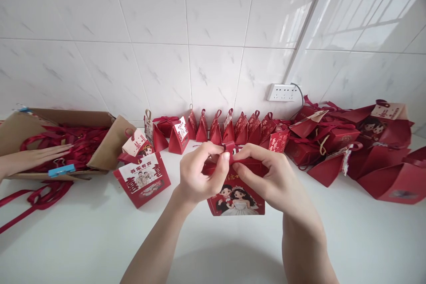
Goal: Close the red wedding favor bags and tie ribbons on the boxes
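Observation:
A red gift box (pixel 237 202) printed with a cartoon bride and groom stands on the white table in front of me. At its peaked top, my left hand (pixel 203 172) pinches a dark red ribbon (pixel 229 147) between thumb and forefinger, with a short loop showing above. My right hand (pixel 264 172) is closed from the other side, thumb and forefinger pressed together on the ribbon at the box's top edge. The exact grip between the fingertips is partly hidden. To the left stands another red gift box (pixel 146 186) with a white label and printed figures.
At the left, another person's hand (pixel 43 156) lies over red ribbons in a cardboard box (pixel 103 151) with a blue binder clip (pixel 61 170). Small red boxes (pixel 242 129) line the tiled wall. More red boxes (pixel 333 140) pile at right, below a power strip (pixel 282 92).

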Motion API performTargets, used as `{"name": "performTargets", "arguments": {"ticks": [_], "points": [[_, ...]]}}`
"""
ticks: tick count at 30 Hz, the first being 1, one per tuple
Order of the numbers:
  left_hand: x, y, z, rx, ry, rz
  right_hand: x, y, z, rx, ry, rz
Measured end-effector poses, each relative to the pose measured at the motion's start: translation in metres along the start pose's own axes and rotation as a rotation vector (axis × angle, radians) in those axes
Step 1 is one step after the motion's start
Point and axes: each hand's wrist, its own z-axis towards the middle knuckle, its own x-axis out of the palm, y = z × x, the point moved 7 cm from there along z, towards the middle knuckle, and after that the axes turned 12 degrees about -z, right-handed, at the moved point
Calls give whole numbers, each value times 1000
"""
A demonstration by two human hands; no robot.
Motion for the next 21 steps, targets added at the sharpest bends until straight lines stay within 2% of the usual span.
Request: {"name": "performTargets", "arguments": {"ticks": [2, 6, 8, 14, 21], "points": [[0, 3, 1, -99, -11, -18, 0, 0, -1, 20, -24, 6], [2, 24, -1, -515, 62, -84, 2, -1, 2, 66, -66, 18], [1, 29, -3, -654, 120, -117, 4, -3, 5, 86, -51, 51], [-4, 31, -7, -750, 315, 9, -2, -14, 7, 166, -123, 84], [0, 37, -8, -767, 268, 6, -4, -16, 5, 158, -112, 140]]}}
